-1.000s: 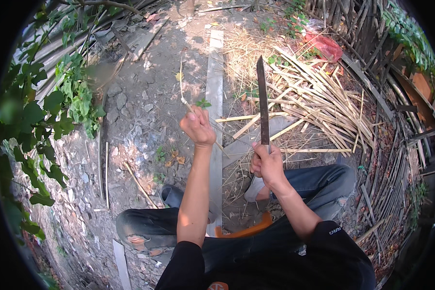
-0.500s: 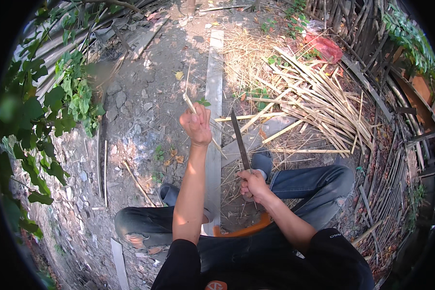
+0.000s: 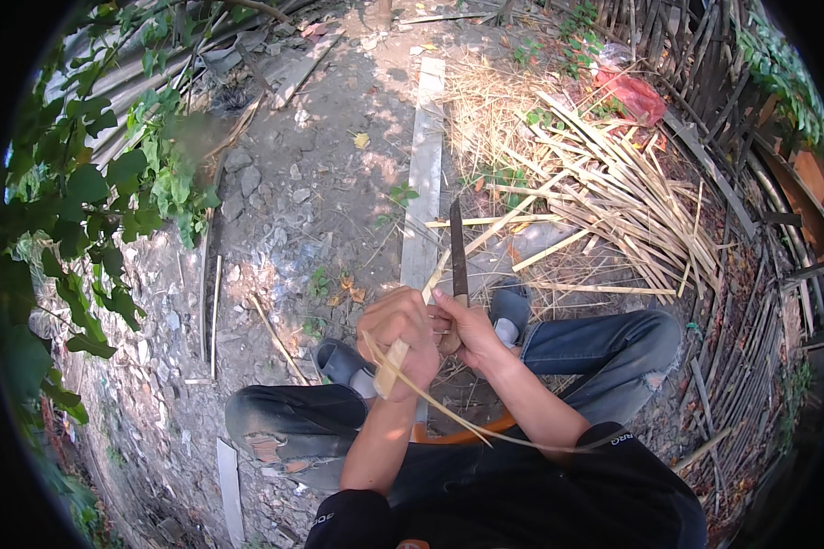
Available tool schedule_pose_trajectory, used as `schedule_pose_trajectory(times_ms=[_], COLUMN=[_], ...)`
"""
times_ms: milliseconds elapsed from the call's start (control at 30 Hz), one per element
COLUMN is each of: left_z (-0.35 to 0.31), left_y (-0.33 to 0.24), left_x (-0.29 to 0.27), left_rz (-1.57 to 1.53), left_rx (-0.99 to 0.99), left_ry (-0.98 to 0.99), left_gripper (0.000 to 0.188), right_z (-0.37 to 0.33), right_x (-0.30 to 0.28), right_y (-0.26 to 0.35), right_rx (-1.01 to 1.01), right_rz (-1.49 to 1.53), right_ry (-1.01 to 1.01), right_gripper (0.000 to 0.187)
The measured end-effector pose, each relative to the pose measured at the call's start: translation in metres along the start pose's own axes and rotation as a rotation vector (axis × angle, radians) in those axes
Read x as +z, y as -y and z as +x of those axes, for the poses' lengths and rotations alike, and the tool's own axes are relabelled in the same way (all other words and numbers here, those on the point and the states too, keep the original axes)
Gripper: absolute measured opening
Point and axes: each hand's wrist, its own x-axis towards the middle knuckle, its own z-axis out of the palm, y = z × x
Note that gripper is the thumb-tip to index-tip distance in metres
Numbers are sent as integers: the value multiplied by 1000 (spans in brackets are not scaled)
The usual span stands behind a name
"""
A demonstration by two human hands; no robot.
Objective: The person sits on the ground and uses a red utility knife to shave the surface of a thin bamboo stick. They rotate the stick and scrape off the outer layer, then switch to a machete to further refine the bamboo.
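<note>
My left hand (image 3: 398,331) is closed around a pale bamboo strip (image 3: 392,366). One end of the strip sticks out over the wrist, and the other slants up past my fingers. A thin curled sliver (image 3: 449,417) trails from near that wrist end across to my right forearm. In my right hand (image 3: 471,335) is the handle of a long dark knife (image 3: 458,252), its blade pointing away from me. Both hands are close together above my lap, the right thumb near the strip. Whether the blade touches the strip cannot be made out.
A long grey plank (image 3: 423,178) lies on the ground ahead. Right of it spreads a heap of split bamboo strips (image 3: 627,201) beside straw-like shavings (image 3: 485,119) and a red bag (image 3: 634,96). Leafy vines (image 3: 92,210) hang at left. Something orange (image 3: 494,426) shows beneath me.
My left hand has come down and toward me, turning the strip so its end is over the wrist. My right hand has moved slightly up and left with the knife, so the hands now almost meet.
</note>
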Motion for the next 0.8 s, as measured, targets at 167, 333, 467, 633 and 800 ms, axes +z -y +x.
schedule_pose_trajectory(times_ms=[167,333,467,633,800], left_z=[-35,-63,-86,-85,-36], left_y=[-16,-29,-17,-14,3], left_x=[16,13,23,5,-50], left_rz=[170,336,342,453,765], left_rx=[91,215,263,124,-91], left_ry=[432,750,793,750,89], left_gripper=[65,69,66,61,55], right_z=[37,3,11,6,4], right_x=[-11,13,0,15,2], right_y=[21,66,34,48,43], right_rx=[-299,-70,-195,-435,-641], right_rz=[-146,-477,-479,-665,-867], right_ry=[119,212,351,260,172], right_gripper=[35,35,23,24,28])
